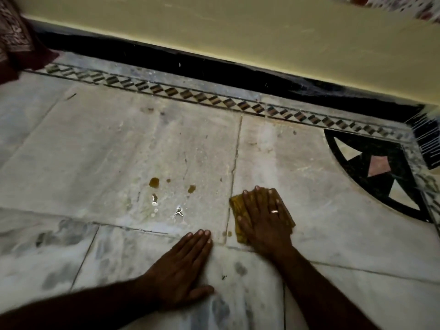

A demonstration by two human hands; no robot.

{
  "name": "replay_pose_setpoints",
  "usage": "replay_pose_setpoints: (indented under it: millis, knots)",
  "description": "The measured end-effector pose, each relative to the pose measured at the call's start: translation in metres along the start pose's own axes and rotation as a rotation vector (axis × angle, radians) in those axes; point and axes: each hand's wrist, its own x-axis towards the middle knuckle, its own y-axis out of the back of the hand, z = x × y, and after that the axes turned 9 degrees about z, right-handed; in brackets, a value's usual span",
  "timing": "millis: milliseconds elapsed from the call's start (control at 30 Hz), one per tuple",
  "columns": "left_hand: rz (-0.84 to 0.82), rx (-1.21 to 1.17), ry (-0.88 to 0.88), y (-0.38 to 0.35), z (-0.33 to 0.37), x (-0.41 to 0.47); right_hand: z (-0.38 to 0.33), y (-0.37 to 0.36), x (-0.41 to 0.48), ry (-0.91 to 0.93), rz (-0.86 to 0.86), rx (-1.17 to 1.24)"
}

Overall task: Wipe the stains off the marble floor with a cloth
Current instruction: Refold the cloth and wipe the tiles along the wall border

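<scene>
A folded yellow cloth (238, 206) lies on the pale marble floor (95, 144), just right of a tile joint. My right hand (264, 217) presses flat on it with straight, spread fingers; a ring shows on one finger. My left hand (183, 265) rests flat on the floor to the left, fingers straight and together, holding nothing. Brown stains (154, 182) and another brown stain (191, 188) sit on the slab left of the cloth, with wet shiny drops (178, 211) below them. Two tiny brown spots (227, 233) lie beside the cloth's near corner.
A patterned inlay border (214, 98) runs along the black skirting (190, 65) under a yellow wall (262, 32). A black quarter-circle inlay (381, 172) fills the right corner. Dark red fabric (16, 44) hangs at the far left.
</scene>
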Motion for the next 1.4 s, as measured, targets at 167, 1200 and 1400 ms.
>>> replay_pose_setpoints:
  millis: [167, 1200, 1400]
  knots:
    - [0.026, -0.051, 0.162, -0.009, 0.003, -0.004, -0.065, -0.002, -0.05, 0.113, 0.138, 0.032]
    - [-0.054, 0.024, 0.524, 0.013, -0.055, -0.063, -0.17, -0.017, 0.0, -0.148, 0.079, 0.136]
    - [-0.064, 0.018, 0.507, 0.015, -0.084, -0.064, -0.188, -0.009, -0.043, 0.162, 0.141, 0.126]
